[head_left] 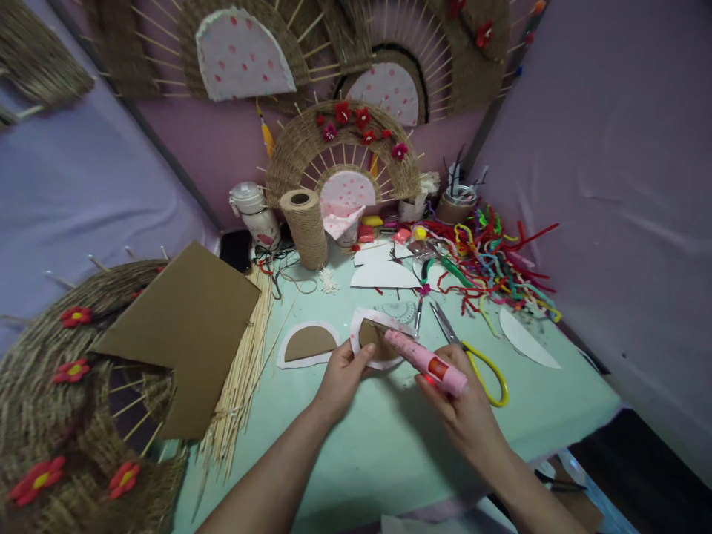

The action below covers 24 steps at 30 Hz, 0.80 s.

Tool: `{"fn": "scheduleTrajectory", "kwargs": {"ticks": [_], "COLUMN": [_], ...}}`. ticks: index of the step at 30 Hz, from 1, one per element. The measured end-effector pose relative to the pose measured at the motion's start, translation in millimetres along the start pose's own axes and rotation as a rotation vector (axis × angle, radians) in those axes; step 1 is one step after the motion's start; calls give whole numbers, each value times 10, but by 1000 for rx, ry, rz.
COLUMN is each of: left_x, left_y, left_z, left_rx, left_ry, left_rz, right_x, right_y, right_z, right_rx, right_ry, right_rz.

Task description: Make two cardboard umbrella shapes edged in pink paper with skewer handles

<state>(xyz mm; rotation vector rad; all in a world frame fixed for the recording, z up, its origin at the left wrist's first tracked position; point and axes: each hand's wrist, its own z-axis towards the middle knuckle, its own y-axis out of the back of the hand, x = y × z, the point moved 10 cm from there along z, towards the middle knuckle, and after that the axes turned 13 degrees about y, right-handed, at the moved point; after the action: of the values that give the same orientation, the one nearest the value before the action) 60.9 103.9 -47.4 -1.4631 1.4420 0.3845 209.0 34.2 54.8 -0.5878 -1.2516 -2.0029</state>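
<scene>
My left hand (345, 373) pinches the near edge of a half-round cardboard piece (370, 337) backed by white dotted cloth (360, 320) that sticks out around it. In my right hand (464, 400) is a pink glue gun (426, 361) with a red label and a small red light below. Its tip points left, over the cardboard; whether it touches cannot be made out. Left of this lies a second cardboard half-round (309, 343) on white cloth. Yellow-handled scissors (478, 363) lie beside my right hand, blades toward the back.
A twine roll (305, 230), a lidded bottle (254, 215) and woven fans (289, 152) stand at the back. Coloured pipe cleaners (495, 252) heap at the right rear. Thin sticks (239, 386), a cardboard sheet (194, 326) and a flowered fan (33, 393) crowd the left. White half-round pieces (386, 274) lie behind.
</scene>
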Motion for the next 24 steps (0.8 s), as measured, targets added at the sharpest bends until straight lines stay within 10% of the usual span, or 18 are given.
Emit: {"fn": "scheduleTrajectory", "kwargs": {"ticks": [24], "left_x": [9], "left_y": [36], "left_z": [1], "left_rx": [-63], "left_ry": [49], "left_rz": [-89], "right_x": [-145], "right_y": [14], "right_z": [-83], "right_rx": [-2], "right_ry": [-36], "right_rz": [-40]}}
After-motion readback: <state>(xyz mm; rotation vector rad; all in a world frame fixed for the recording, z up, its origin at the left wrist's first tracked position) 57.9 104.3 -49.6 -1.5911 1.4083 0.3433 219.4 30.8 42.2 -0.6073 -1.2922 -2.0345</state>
